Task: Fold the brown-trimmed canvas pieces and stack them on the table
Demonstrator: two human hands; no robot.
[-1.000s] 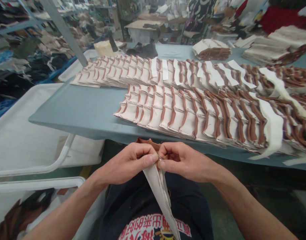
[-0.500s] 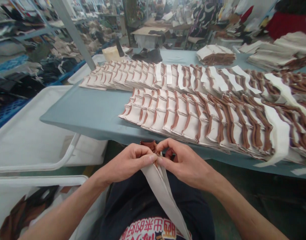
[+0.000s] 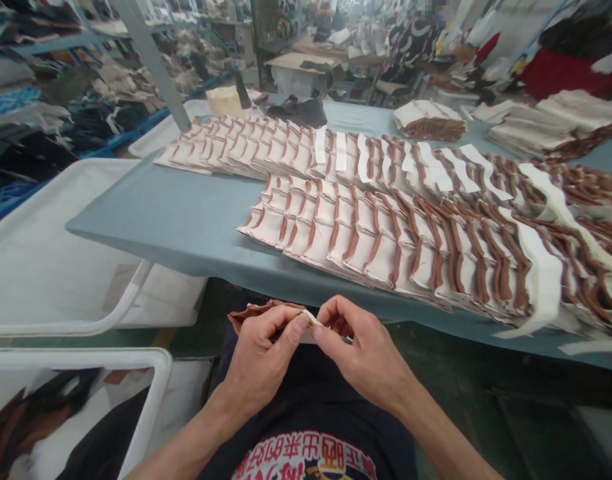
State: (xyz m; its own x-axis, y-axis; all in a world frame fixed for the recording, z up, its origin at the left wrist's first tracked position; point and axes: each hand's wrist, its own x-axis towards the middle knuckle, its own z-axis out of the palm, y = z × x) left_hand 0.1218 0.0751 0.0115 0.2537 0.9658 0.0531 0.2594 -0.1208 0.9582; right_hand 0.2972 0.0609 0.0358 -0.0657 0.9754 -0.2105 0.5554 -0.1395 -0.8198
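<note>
Brown-and-cream folded fabric piece (image 3: pixel 246 316) is held before your lap, just short of the blue-covered bench (image 3: pixel 136 207) with its rows of overlapping cream, brown-edged fabric pieces (image 3: pixel 381 248). A loosened pinch could let its edge slip. Your left hand (image 3: pixel 262 350) and right hand (image 3: pixel 363 348) close thumb-to-forefinger on it.

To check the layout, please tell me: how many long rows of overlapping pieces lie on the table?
2: the front row, closest to the camera, and the back row just behind it. More could lie outside view.
</note>
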